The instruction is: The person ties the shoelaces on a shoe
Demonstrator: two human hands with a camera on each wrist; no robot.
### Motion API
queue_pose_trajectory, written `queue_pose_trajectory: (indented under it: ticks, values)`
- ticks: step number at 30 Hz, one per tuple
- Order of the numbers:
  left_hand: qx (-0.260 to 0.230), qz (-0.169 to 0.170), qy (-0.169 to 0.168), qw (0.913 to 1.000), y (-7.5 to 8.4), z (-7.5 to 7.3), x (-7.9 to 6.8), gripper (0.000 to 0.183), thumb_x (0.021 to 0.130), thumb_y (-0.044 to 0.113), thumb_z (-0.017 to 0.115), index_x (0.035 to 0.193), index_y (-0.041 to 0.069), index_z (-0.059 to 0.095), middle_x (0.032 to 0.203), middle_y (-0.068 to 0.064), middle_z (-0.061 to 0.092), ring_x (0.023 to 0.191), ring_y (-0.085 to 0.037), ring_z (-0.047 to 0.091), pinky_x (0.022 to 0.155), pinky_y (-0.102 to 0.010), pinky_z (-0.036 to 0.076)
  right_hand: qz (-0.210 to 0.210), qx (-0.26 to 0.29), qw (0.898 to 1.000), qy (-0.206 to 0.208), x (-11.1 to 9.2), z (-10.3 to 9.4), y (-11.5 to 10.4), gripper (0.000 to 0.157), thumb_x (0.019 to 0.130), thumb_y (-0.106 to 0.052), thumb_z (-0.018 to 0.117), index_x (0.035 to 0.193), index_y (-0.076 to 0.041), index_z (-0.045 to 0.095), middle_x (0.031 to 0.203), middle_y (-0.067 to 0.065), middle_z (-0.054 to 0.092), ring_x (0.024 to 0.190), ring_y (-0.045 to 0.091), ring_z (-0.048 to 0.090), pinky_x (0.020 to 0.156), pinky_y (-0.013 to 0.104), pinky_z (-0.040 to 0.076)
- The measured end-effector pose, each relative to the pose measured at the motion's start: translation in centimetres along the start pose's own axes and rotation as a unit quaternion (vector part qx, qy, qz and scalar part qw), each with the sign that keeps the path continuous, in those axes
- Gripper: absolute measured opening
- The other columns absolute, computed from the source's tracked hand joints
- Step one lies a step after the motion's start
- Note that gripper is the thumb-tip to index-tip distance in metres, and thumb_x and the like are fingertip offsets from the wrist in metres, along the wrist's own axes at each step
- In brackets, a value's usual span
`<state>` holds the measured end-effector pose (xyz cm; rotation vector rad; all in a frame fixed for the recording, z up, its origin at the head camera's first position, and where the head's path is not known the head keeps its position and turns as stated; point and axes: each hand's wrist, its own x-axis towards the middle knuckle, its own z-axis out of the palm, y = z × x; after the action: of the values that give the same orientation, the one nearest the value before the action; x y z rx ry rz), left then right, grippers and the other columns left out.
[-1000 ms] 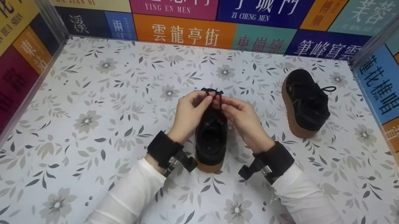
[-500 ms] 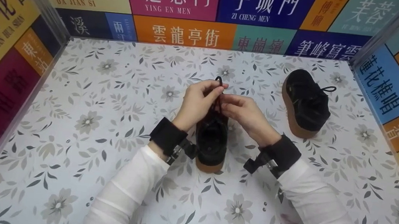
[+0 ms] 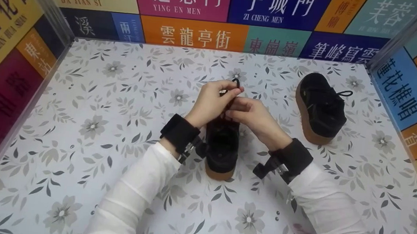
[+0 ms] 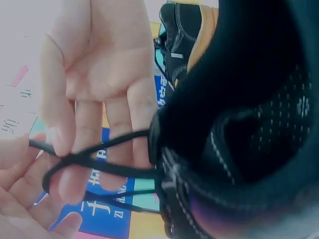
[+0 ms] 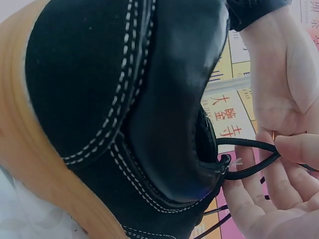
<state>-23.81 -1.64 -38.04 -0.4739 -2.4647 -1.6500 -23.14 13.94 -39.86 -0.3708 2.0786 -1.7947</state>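
Observation:
A black shoe (image 3: 221, 154) with white stitching and a tan sole stands on the table, its toe pointing away from me. My left hand (image 3: 212, 100) pinches a black shoelace (image 3: 236, 82) over the shoe's front, and a small loop sticks up past the fingers. Close beside it, my right hand (image 3: 256, 117) pinches the lace too, lower and to the right. In the left wrist view, crossed lace strands (image 4: 119, 168) run from the shoe's eyelets to the fingers of both hands. The hands hide the toe in the head view.
A matching black shoe (image 3: 320, 110) lies at the back right, tilted on its side, with a lace loop sticking out. Printed panels (image 3: 186, 32) wall the back and both sides of the floral-covered table (image 3: 93, 125).
Both hands were together low over the laces. The left hand has since risen and shifted right, drawing a lace loop upward; the right hand stays close to it. Both shoes keep their places.

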Motion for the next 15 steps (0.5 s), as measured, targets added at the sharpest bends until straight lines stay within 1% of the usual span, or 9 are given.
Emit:
queue_pose_trajectory:
  ticks: [3, 5, 7, 9, 12, 15]
  values:
    - [0.009, -0.006, -0.006, 0.9999, -0.3, -0.1, 0.2, 0.021, 0.091, 0.023, 0.063, 0.101, 0.006, 0.072, 0.1, -0.006, 0.072, 0.098, -0.011, 0.064, 0.09, -0.025, 0.047, 0.0, -0.004, 1.0, 0.004, 0.1, 0.1, 0.0, 0.019, 0.084, -0.004, 0.066, 0.103, -0.003, 0.065, 0.093, 0.003, 0.068, 0.084, 0.016, 0.062, 0.076, 0.027, 0.051]
    - [0.009, -0.014, -0.009, 0.9998, -0.5, -0.1, 0.3, 0.022, 0.091, 0.024, 0.063, 0.101, 0.006, 0.072, 0.101, -0.006, 0.072, 0.098, -0.012, 0.063, 0.092, -0.027, 0.047, -0.001, -0.002, 1.0, 0.007, 0.1, 0.2, 0.1, 0.019, 0.084, -0.004, 0.066, 0.102, -0.002, 0.066, 0.092, 0.003, 0.068, 0.082, 0.016, 0.063, 0.075, 0.027, 0.051]
    - [0.006, -0.023, -0.011, 0.9997, -0.7, -0.1, 0.4, 0.022, 0.09, 0.024, 0.064, 0.101, 0.007, 0.072, 0.101, -0.006, 0.072, 0.097, -0.012, 0.063, 0.092, -0.027, 0.046, 0.0, 0.005, 1.0, 0.01, 0.2, 0.3, 0.1, 0.019, 0.084, -0.003, 0.066, 0.102, -0.002, 0.066, 0.092, 0.003, 0.068, 0.082, 0.015, 0.063, 0.075, 0.026, 0.051]
    - [-0.006, -0.033, -0.015, 0.9993, -0.9, 0.0, 0.5, 0.022, 0.09, 0.025, 0.065, 0.1, 0.007, 0.072, 0.099, -0.006, 0.072, 0.094, -0.011, 0.064, 0.089, -0.024, 0.047, 0.0, 0.013, 1.0, 0.011, 0.2, 0.3, 0.3, 0.019, 0.084, -0.003, 0.066, 0.103, -0.001, 0.066, 0.093, 0.003, 0.069, 0.082, 0.015, 0.064, 0.077, 0.026, 0.052]
    - [-0.028, -0.047, -0.02, 0.9983, -1.1, 0.1, 0.6, 0.021, 0.089, 0.025, 0.066, 0.097, 0.006, 0.073, 0.094, -0.005, 0.072, 0.085, -0.011, 0.064, 0.08, -0.02, 0.048, 0.0, 0.022, 1.0, 0.014, 0.3, 0.3, 0.5, 0.019, 0.085, -0.003, 0.066, 0.103, 0.0, 0.066, 0.094, 0.003, 0.069, 0.084, 0.015, 0.064, 0.079, 0.026, 0.052]
    - [-0.047, -0.058, -0.024, 0.9969, -1.4, 0.1, 0.6, 0.021, 0.089, 0.025, 0.066, 0.095, 0.007, 0.073, 0.089, -0.004, 0.072, 0.078, -0.011, 0.063, 0.073, -0.021, 0.049, 0.001, 0.027, 0.999, 0.021, 0.3, 0.4, 0.6, 0.019, 0.085, -0.003, 0.066, 0.104, 0.0, 0.066, 0.094, 0.002, 0.07, 0.084, 0.014, 0.065, 0.078, 0.026, 0.053]
